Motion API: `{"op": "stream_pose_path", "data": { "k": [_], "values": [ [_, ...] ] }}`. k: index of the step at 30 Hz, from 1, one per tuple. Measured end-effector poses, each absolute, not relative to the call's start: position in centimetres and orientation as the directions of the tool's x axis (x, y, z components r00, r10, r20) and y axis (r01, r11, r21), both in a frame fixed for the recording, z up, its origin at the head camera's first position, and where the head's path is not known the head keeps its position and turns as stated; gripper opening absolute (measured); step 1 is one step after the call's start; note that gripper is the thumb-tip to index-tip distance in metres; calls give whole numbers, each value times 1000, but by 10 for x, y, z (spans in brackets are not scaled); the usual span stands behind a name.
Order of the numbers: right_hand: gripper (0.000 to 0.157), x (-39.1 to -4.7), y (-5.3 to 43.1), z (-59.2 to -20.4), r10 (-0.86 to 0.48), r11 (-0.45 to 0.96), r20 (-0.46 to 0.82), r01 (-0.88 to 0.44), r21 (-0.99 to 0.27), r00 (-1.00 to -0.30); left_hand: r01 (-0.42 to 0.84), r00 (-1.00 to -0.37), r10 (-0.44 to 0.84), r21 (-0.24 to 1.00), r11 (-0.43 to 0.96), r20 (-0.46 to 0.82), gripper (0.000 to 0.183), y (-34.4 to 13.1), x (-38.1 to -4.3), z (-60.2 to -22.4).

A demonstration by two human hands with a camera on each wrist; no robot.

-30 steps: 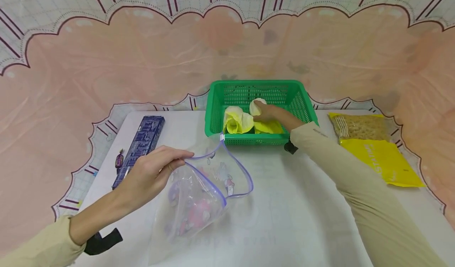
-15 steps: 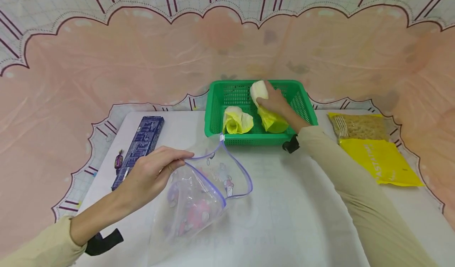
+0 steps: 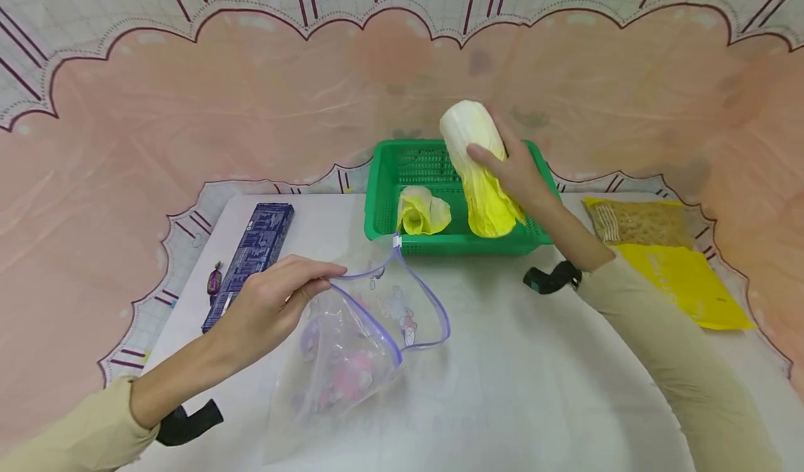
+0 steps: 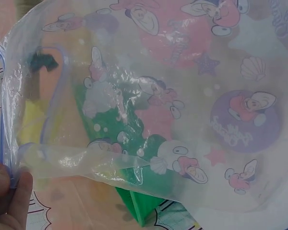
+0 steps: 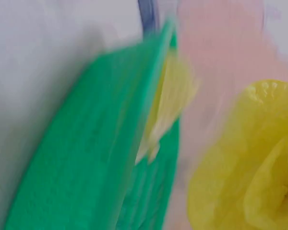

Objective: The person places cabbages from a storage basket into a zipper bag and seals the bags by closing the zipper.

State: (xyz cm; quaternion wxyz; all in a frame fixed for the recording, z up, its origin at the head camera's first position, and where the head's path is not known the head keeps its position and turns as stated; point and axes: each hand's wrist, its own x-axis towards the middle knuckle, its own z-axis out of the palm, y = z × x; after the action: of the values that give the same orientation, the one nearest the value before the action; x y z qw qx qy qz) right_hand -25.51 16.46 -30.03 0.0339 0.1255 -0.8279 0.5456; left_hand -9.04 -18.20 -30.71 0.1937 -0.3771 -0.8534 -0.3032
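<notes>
My right hand grips a napa cabbage, white at its base and yellow at its leafy end, held tilted above the green basket. In the right wrist view its frilly yellow leaves fill the right side. A second, shorter napa cabbage lies in the basket. My left hand pinches the rim of a clear zip bag with a purple zip edge and cartoon prints. The bag's mouth gapes toward the basket. Fingertips on the bag's edge show in the left wrist view.
On the left of the white table lie a long dark blue packet and a small purple wrapped candy. A yellow pasta bag lies at the right. Patterned cloth hangs behind.
My right hand has lifted the napa cabbage up out of the basket, tilting its white base upward. My left hand and the zip bag have stayed in place.
</notes>
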Motion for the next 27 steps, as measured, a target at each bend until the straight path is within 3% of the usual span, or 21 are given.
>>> {"op": "stream_pose_path", "data": {
  "k": [5,11,16,21,27],
  "values": [
    [68,-183,160,-299,-370,357,343,-472,-806,-864,765,-637,533,372,526,557,33,-180,-91,-307],
    [73,-133,158,-307,-548,350,290,-530,-772,-785,762,-639,530,365,534,557,32,-179,-91,-309],
    [74,-119,153,-311,-651,371,173,-510,-776,-739,757,-648,534,380,532,543,32,-177,-91,-310],
    [71,-117,142,-309,-685,485,-3,-453,-748,-728,761,-643,531,384,523,551,30,-173,-92,-311],
    [67,-121,125,-307,-735,577,-48,-586,-569,-676,765,-631,514,352,540,581,32,-166,-92,-312]
  ]
}}
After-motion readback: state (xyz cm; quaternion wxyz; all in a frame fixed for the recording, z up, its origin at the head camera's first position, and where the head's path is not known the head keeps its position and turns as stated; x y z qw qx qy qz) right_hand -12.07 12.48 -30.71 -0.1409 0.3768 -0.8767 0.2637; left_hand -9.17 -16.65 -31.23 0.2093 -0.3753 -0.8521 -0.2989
